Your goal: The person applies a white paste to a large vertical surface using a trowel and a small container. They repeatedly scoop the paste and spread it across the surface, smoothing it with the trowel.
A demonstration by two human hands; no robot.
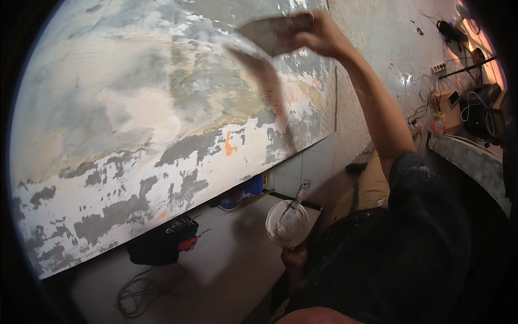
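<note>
My right hand (319,36) is raised at the upper middle, its fingers wrapped round a wide putty knife (263,34). The knife's broad blade points left, close to a patchy wall surface (140,113) of grey, white and yellowish areas; whether it touches cannot be told. Lower down, my left hand (294,257) grips a small round tub (271,231) from beneath. Pale putty (288,224) coats its inside. A second, narrower tool (303,190) stands in the tub, its handle sticking up and its lower end hidden.
Below the patchy surface lie a black bag (156,243), a loose cable (132,294) and a blue item (245,191). On the right are a power strip (438,68), trailing wires, a cardboard box (447,105) and a dark chair-like object (480,110).
</note>
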